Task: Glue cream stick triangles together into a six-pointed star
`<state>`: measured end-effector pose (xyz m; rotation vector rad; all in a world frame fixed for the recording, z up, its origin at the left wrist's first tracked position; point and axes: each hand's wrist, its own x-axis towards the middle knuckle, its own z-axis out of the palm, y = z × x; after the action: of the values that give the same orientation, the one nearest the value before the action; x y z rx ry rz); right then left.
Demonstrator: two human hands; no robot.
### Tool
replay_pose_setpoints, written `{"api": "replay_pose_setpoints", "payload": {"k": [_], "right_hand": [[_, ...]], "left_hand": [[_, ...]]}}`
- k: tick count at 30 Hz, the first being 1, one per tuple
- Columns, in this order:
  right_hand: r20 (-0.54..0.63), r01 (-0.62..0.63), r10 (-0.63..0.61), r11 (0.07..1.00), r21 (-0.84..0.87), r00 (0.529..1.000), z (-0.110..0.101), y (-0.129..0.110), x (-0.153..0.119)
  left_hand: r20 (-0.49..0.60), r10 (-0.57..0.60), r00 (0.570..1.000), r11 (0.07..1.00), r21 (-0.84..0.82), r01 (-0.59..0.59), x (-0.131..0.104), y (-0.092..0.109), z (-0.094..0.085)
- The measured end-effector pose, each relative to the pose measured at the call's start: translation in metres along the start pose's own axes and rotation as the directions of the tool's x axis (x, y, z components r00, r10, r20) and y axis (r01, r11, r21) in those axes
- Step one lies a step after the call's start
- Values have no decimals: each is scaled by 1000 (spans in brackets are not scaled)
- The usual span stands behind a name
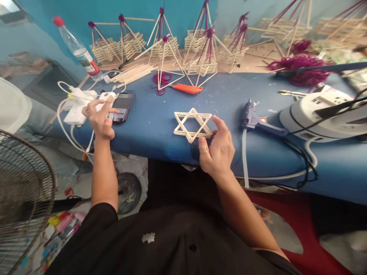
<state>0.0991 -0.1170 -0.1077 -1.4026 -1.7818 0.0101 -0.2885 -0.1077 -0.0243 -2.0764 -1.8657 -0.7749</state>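
On the blue table lies a six-pointed star of thin wooden sticks. My right hand is at its right side, thumb and fingers curved around the right points, gripping it. My left hand is over the left part of the table, fingers spread, holding nothing. It is beside a white power strip and a dark phone, in front of a small white device. To the right of the star lies a blue glue gun with a white glue stick hanging out.
Stick-and-yarn structures line the back. Loose sticks, an orange cutter, a bottle and purple yarn lie nearer. A round white power tower with cables is at right; a fan is lower left.
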Motion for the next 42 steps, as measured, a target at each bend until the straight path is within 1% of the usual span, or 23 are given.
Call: {"api": "replay_pose_setpoints", "payload": {"k": [3,6,12,17,21,24,27,31,34,38,42], "right_hand": [[-13,16,-16,1000,5,1000,0,0,0],[-10,5,-5,1000,12,1000,-1,0,0],[-2,6,-6,1000,23,1000,-2,-1,-1],[24,-12,12,1000,17,1000,-3,-1,-1],[19,-15,15,1000,16,1000,-4,-3,0],[7,-24,24,999,24,1000,-5,-5,0],[15,-46,45,999,28,999,-6,-6,1],[35,-60,58,998,36,998,-6,-6,2],[27,-62,60,997,47,998,-7,-6,2],[27,-75,74,996,56,997,-8,-7,2],[31,-78,76,996,54,997,-9,-8,3]], "left_hand": [[50,0,999,1000,-15,1,1,6,-2],[79,-5,997,1000,-7,5,2,9,-2],[109,-59,992,998,18,57,6,5,-3],[115,-58,992,998,-31,62,21,-2,-1],[116,-108,987,994,7,107,36,-7,9],[71,-80,994,997,-9,80,42,-10,17],[41,-53,998,997,-53,55,43,-12,20],[87,-47,995,995,-86,54,46,-14,16],[121,-41,992,996,-68,50,50,-14,13],[138,-49,989,998,-26,53,54,-12,12],[158,-44,987,996,-63,55,56,-14,13]]}}
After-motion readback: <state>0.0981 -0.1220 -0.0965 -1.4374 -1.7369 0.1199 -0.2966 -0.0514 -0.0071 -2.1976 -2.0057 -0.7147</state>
